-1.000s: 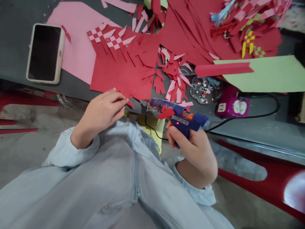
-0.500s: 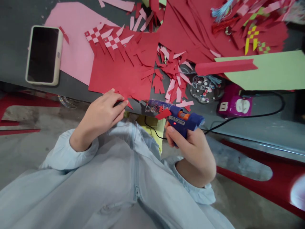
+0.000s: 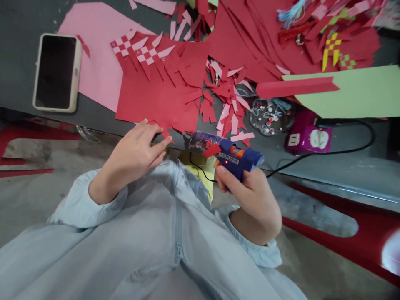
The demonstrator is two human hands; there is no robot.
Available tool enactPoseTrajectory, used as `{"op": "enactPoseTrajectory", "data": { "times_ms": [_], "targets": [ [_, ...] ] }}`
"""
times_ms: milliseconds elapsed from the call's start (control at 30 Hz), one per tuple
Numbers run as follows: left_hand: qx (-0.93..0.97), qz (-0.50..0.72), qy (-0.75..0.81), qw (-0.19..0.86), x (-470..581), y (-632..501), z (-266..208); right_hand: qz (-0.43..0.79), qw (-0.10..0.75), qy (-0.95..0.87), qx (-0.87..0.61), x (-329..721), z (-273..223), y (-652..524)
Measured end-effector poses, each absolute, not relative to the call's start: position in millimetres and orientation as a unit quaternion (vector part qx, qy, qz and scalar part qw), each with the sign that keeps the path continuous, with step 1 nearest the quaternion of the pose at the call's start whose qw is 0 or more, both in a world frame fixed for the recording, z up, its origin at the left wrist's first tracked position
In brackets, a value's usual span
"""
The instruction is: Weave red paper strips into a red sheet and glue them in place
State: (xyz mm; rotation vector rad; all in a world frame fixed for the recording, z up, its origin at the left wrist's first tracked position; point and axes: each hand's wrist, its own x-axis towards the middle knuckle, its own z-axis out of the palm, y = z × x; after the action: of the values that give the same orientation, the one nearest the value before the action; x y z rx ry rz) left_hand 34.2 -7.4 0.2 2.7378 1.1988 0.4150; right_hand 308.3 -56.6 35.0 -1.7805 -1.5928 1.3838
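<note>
My right hand (image 3: 246, 189) is wrapped round the handle of a blue hot glue gun (image 3: 229, 152) with an orange part and a lit red light. Its nozzle points left, toward the near edge of a red paper sheet (image 3: 156, 100). Strands and a red paper scrap (image 3: 211, 150) cling to its barrel. At that sheet's lower edge is my left hand (image 3: 134, 150), fingers stretched and apart, beside a small red cut paper piece (image 3: 165, 132). Whether its fingertips press on the paper is hard to see. Woven pink-and-red paper fish shapes (image 3: 146, 54) lie on the sheet.
A phone (image 3: 56, 73) lies on pink paper (image 3: 96, 54) at left. Paper strips (image 3: 229, 93), a dish of beads (image 3: 268, 116), green paper (image 3: 359, 100) and a purple power box (image 3: 308, 133) lie right. A black cord (image 3: 328, 153) runs along the table's near edge.
My left hand has shifted slightly left and down, and its fingers have spread farther apart. The glue gun has moved a little to the left in my right hand.
</note>
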Motion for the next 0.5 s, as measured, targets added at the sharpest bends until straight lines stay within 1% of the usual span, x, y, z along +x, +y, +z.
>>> {"op": "enactPoseTrajectory", "data": {
  "times_ms": [167,300,500],
  "targets": [
    [0.911,0.107,0.396,0.050,33.5,-10.9,2.7,0.492,0.182,-0.568,-0.634,307.7,33.9,-56.4],
    [0.916,0.115,0.381,0.057,30.7,-8.8,3.2,0.491,0.182,-0.570,-0.633,308.1,31.4,-56.8],
    [0.906,0.106,0.407,0.039,34.4,-7.7,1.4,0.499,0.181,-0.566,-0.630,309.0,30.8,-58.4]
  ]
}}
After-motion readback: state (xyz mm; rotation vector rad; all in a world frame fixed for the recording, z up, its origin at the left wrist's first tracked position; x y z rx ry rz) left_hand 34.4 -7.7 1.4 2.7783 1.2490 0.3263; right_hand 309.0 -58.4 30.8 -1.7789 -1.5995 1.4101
